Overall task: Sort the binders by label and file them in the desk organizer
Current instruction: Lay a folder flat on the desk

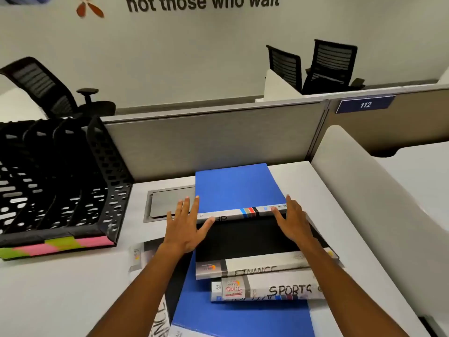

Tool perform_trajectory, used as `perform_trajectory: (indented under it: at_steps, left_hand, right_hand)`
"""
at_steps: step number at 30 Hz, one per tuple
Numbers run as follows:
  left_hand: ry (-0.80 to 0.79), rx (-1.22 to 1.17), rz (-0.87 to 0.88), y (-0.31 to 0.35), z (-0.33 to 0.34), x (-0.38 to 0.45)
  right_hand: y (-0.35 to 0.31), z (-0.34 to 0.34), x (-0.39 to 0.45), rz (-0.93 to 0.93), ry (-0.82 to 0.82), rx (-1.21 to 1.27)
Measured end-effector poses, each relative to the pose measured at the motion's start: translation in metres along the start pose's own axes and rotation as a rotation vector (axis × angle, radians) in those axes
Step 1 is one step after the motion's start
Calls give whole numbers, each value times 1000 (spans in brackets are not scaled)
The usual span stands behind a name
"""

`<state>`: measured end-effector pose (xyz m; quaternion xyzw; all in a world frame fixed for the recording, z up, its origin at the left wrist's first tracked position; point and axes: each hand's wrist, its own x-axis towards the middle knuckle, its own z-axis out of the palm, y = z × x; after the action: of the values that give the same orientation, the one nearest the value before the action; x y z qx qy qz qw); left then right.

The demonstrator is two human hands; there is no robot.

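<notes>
A blue binder (238,188) lies at the back of the desk, its spine marked HR facing me. My left hand (188,224) rests with straight fingers against its left corner, thumb on the spine. My right hand (292,221) touches the spine's right end, fingers straight. In front lies a black binder (245,239) labelled FINANCE, stacked on a SPORTS binder (274,289) and a blue binder (233,319). The black mesh desk organizer (60,188) stands at the left, its slots holding nothing that I can see.
Another binder (145,256) pokes out at the left under the stack. A grey cable hatch (167,203) is set into the desk behind my left hand. Grey partition panels (206,139) close the desk at the back, a white divider (379,198) on the right. Office chairs stand beyond.
</notes>
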<state>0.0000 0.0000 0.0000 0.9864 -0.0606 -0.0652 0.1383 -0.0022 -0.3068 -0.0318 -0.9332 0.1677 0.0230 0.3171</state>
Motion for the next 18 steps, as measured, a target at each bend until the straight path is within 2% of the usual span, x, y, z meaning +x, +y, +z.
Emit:
perform_trajectory:
  at_steps: [8, 12, 18]
  left_hand:
    - [-14, -85, -22, 3, 12, 19]
    - [26, -167, -29, 7, 10, 15]
    - [110, -400, -72, 16, 1, -4]
  right_hand:
    - [2, -8, 21, 213, 57, 345]
    - [4, -11, 20, 236, 57, 465]
    - [-12, -22, 6, 335, 56, 803]
